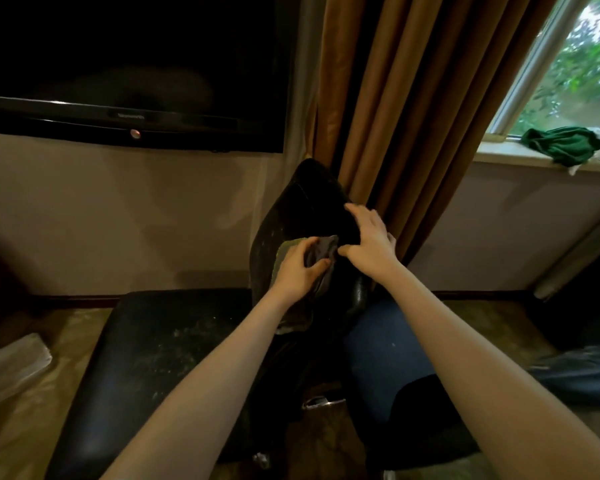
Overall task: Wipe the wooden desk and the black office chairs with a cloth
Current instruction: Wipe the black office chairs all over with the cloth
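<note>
Two hands centre frame | left hand (298, 268) grips cloth (323, 251) against black chair backrest (309, 195) | right hand (369, 237), fingers (361, 213) straight, rests on backrest just right of cloth | backrest runs up-frame from cloth

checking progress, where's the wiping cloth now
Head view, centre: cloth gripped in the left hand against the black chair backrest, beside the right hand.

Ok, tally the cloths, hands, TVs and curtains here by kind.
Cloths: 2, grey cloth gripped by the left hand, green cloth on the sill
Hands: 2, left hand, right hand
TVs: 1, TV
Curtains: 1, curtain
Total: 6
</note>
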`<state>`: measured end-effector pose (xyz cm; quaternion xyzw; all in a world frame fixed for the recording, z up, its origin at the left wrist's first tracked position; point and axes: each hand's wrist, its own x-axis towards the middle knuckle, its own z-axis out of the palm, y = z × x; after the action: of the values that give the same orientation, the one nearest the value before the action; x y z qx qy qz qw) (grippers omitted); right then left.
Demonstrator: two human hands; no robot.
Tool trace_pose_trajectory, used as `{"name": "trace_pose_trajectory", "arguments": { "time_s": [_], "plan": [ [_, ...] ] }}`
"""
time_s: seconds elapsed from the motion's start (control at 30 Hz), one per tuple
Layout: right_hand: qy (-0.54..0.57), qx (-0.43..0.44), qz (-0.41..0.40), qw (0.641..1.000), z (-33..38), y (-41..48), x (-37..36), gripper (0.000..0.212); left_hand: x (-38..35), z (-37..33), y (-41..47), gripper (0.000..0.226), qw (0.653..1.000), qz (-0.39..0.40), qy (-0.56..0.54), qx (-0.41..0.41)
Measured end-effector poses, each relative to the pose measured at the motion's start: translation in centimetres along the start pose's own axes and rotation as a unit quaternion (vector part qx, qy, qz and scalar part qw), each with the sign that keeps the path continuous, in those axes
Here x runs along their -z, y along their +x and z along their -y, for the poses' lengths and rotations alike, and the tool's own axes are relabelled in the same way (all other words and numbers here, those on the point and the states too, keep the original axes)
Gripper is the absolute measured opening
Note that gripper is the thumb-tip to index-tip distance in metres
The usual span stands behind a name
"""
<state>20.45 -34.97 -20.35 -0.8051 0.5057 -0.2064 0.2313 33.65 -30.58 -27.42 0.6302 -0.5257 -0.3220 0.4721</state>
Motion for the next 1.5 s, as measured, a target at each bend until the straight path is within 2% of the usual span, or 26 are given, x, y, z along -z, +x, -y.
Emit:
{"name": "trace_pose_trajectory", "arguments": {
  "time_s": [0.07,0.17,0.3,0.37,0.53,0.83,1.0,1.07,1.1,1.2,1.23,1.3,1.37,1.5],
  "plan": [
    [0.038,-0.058,-0.013,0.997,-0.2,-0.2,-0.5,0.077,0.0,0.1,1.0,0.04,0.998,-0.051,0.027,0.001],
    [0.051,-0.115,-0.039,0.991,-0.2,-0.4,-1.3,0.073,0.3,-0.2,2.5,0.032,0.988,-0.087,0.127,-0.022],
    [0.082,-0.132,-0.085,0.984,-0.5,-0.5,-1.6,0.057,1.1,-0.1,4.3,0.035,0.964,-0.054,0.244,-0.091],
    [0.084,-0.125,-0.097,0.984,-0.4,-0.5,-1.5,0.051,1.6,-0.3,4.8,0.034,0.937,-0.009,0.319,-0.141],
    [0.06,-0.103,-0.108,0.987,-0.5,-0.3,-1.5,0.045,3.1,-0.7,5.2,0.032,0.836,0.099,0.473,-0.259],
    [0.056,-0.1,-0.118,0.986,-0.4,-0.4,-1.4,0.048,2.5,0.0,0.6,0.023,0.813,0.131,0.45,-0.346],
    [0.044,-0.097,-0.112,0.988,0.1,-0.6,-1.2,0.048,3.1,0.1,-3.7,0.023,0.774,0.189,0.408,-0.447],
    [0.049,-0.088,-0.114,0.988,0.5,-0.7,-1.2,0.047,3.9,0.7,-5.4,0.027,0.787,0.203,0.388,-0.435],
    [0.051,-0.084,-0.114,0.989,0.6,-0.7,-1.2,0.047,4.3,1.0,-5.8,0.028,0.811,0.182,0.366,-0.419],
    [0.049,-0.085,-0.119,0.988,0.7,-0.6,-1.3,0.046,5.7,0.6,-5.0,0.028,0.927,0.047,0.223,-0.298],
    [0.055,-0.091,-0.122,0.987,0.6,-0.6,-1.3,0.046,6.1,-0.1,-4.2,0.029,0.949,0.002,0.186,-0.253],
    [0.074,-0.103,-0.124,0.984,0.4,-0.6,-1.3,0.045,6.6,-1.6,-2.3,0.03,0.967,-0.069,0.161,-0.186],
    [0.069,-0.101,-0.127,0.984,0.3,-0.6,-1.4,0.045,6.6,-2.8,-0.1,0.032,0.966,-0.112,0.177,-0.149],
    [0.059,-0.105,-0.132,0.984,0.1,-0.5,-1.6,0.044,4.8,-3.8,4.8,0.037,0.962,-0.125,0.218,-0.105]
  ]
}}
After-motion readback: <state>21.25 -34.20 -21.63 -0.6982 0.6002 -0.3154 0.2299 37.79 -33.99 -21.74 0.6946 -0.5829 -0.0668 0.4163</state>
